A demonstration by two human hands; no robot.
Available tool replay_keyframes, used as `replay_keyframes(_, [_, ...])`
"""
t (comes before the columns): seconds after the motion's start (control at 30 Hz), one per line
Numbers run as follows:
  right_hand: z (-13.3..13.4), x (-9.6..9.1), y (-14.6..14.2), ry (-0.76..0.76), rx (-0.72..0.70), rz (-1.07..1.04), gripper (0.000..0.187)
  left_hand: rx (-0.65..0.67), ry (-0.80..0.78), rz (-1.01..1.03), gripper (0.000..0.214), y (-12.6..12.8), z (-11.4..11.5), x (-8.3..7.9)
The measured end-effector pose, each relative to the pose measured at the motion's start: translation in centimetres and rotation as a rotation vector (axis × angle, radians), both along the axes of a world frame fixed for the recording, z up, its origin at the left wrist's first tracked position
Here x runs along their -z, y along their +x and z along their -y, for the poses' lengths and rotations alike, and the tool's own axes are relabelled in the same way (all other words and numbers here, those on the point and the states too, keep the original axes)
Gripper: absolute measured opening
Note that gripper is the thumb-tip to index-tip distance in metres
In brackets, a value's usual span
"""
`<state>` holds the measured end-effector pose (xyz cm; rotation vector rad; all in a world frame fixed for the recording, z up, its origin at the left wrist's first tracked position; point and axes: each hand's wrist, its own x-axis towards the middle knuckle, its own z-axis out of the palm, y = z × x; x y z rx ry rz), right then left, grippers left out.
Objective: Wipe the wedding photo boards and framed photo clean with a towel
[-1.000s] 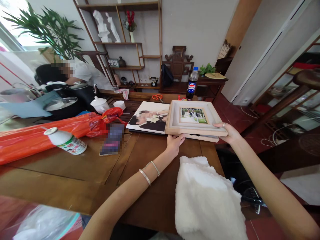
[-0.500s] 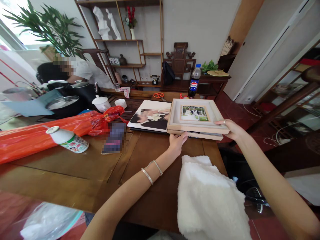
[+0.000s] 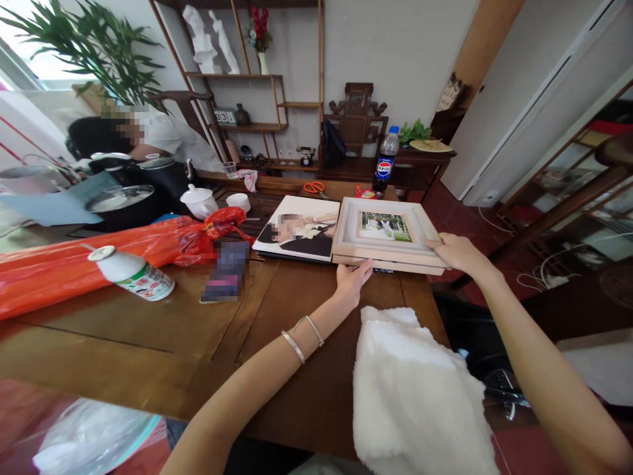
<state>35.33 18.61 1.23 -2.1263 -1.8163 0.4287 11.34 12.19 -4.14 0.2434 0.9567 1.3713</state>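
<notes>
Two light wooden picture frames lie stacked near the table's far right. The upper picture frame [image 3: 386, 254] has a pale mat around a small outdoor photo of two people. My right hand [image 3: 453, 252] grips the stack's right edge near the front corner, thumb on top, other fingers partly hidden. Under the front left edge, my left hand [image 3: 352, 280] holds the stack with its fingers against the lower picture frame [image 3: 420, 267]. Left of the stack, touching or nearly so, lies a large photo print [image 3: 304, 227] on a dark-edged album or panel.
A white plush cloth [image 3: 415, 389] hangs over the near table edge. Behind the frames stand a cola bottle [image 3: 385, 165] and orange-handled scissors [image 3: 314, 189]. Leftward are a phone [image 3: 226, 270], a white bottle [image 3: 133, 274], a red plastic bag [image 3: 148, 251] and pots. A person sits at far left.
The upper picture frame's right side has come down onto the lower one, and the gap between them has narrowed. My right hand has shifted slightly, while my left hand stays nearly in place.
</notes>
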Motion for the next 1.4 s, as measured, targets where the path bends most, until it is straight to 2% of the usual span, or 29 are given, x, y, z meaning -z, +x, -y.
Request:
replay_keyframes(0.33, [1.3,-0.1,-0.9,-0.033,0.006,0.250,0.039,0.021,-0.005,-0.012,0.026,0.0,0.5,-0.6])
replay_keyframes(0.47, [1.8,-0.5,-1.4,-0.035,-0.004,0.282,0.041,0.060,-0.025,-0.024,0.027,-0.8,2.0,-1.2])
replay_keyframes(0.53, [2.7,-0.9,-2.0,0.019,0.002,0.301,0.043,0.086,-0.042,-0.028,0.025,-1.9,3.4,-1.6])
replay_keyframes(0.6, [4.4,-1.5,-3.0,0.166,-0.025,0.294,0.047,0.179,-0.013,-0.072,0.021,-3.7,4.8,-2.2])
replay_keyframes(0.67, [7.0,-2.1,-4.4,0.343,-0.140,0.221,0.049,0.340,0.116,-0.241,0.018,-6.3,5.6,-3.1])
replay_keyframes(0.7, [8.6,-2.3,-5.1,0.401,-0.236,0.155,0.046,0.355,0.191,-0.380,0.016,-7.9,5.6,-3.5])
replay_keyframes(0.77, [12.1,-2.7,-6.7,0.442,-0.458,0.042,0.041,0.209,0.325,-0.722,0.015,-11.6,4.6,-4.3])
replay_keyframes(0.83, [15.4,-2.9,-8.1,0.411,-0.666,-0.005,0.040,0.001,0.406,-1.115,0.016,-15.6,2.6,-4.7])
replay_keyframes(0.9, [18.1,-2.8,-9.2,0.323,-0.809,-0.033,0.038,-0.143,0.342,-1.491,0.022,-19.2,0.1,-4.6])
replay_keyframes(0.93, [19.2,-2.6,-9.6,0.274,-0.853,-0.049,0.038,-0.174,0.240,-1.615,0.027,-20.8,-1.1,-4.4])
replay_keyframes(0.97, [20.2,-2.3,-10.0,0.230,-0.883,-0.067,0.038,-0.137,0.140,-1.679,0.030,-22.0,-2.0,-4.1])
replay_keyframes(1.03, [21.6,-1.5,-10.5,0.165,-0.911,-0.098,0.039,0.073,0.049,-1.683,0.032,-23.8,-3.4,-3.7])
replay_keyframes(1.1, [22.5,-0.5,-10.7,0.125,-0.922,-0.123,0.041,0.183,0.009,-1.602,0.038,-24.6,-4.0,-3.4])
replay_keyframes(1.3, [23.1,2.0,-10.4,0.072,-0.902,-0.113,0.038,0.177,-0.034,-1.383,0.045,-25.3,-4.5,-3.3])
replay_keyframes(1.4, [23.0,2.3,-10.1,0.055,-0.890,-0.099,0.039,0.165,-0.032,-1.057,0.034,-25.2,-4.8,-3.4])
